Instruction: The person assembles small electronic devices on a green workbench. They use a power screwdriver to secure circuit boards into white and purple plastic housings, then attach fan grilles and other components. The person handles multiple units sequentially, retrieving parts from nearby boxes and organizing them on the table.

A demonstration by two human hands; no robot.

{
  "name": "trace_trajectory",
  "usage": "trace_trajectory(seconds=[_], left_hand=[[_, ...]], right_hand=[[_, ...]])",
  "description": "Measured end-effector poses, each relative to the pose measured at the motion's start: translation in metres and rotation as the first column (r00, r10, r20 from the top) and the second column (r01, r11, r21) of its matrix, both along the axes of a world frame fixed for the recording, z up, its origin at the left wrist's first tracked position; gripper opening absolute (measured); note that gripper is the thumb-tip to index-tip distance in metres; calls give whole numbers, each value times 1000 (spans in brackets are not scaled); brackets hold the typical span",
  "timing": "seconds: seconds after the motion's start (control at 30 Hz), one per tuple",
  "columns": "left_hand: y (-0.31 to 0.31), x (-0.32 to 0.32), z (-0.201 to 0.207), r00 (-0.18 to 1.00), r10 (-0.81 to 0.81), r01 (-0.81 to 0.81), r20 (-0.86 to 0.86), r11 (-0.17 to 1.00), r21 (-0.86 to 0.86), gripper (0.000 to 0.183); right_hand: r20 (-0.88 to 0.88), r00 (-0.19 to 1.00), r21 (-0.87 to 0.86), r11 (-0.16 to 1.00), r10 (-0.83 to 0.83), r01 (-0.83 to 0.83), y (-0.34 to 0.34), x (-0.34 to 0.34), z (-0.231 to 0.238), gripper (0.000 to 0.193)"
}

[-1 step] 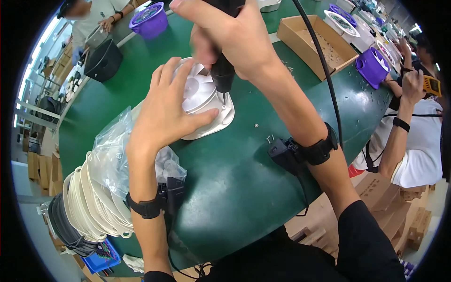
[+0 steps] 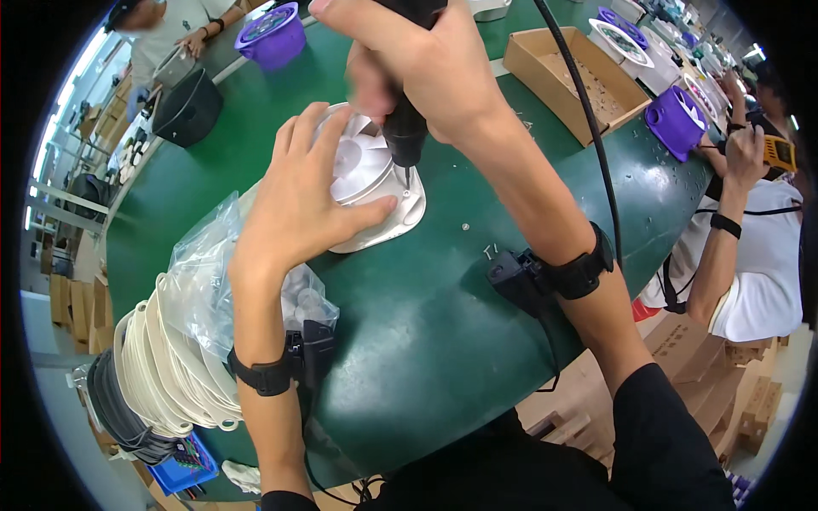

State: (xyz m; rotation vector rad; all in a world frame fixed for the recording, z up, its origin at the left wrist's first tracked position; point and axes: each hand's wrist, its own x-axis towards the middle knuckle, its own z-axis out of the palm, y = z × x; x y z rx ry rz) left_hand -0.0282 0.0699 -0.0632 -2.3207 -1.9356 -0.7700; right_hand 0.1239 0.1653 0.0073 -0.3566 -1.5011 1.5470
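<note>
A white plastic housing [image 2: 400,217] with a bladed fan wheel [image 2: 365,160] lies on the green table in front of me. My left hand [image 2: 302,192] grips it, fingers over the far left side and thumb across the near edge of its base. My right hand [image 2: 426,72] is wrapped round a black electric screwdriver [image 2: 404,136], held upright above the base. Its bit [image 2: 407,179] points down at a screw spot on the base's right part; whether the tip touches is too small to tell. My left hand hides part of the housing.
Beside my left forearm are a clear plastic bag [image 2: 204,255] and stacked cream rings [image 2: 162,366]. A cardboard tray [image 2: 545,77] holds small parts. Loose screws [image 2: 490,251] lie near my right wrist. A black cable [image 2: 588,111] hangs at right. Purple tubs [image 2: 277,47] and co-workers surround the table.
My hands, the screwdriver and the housing stay in place. At the right, a co-worker's hand with a yellow tool has shifted slightly left.
</note>
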Motion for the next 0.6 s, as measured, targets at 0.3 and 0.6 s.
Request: trace_trajectory(seconds=[0.3,0.6], left_hand=[[-1,2,6,1000,13,-14,-12,998,-68,93],[-3,-1,13,985,-100,114,142,989,-94,70]], right_hand=[[-99,993,62,996,70,-64,3,1,-5,30],[-81,981,233,961,175,-152,-5,3,-4,28]])
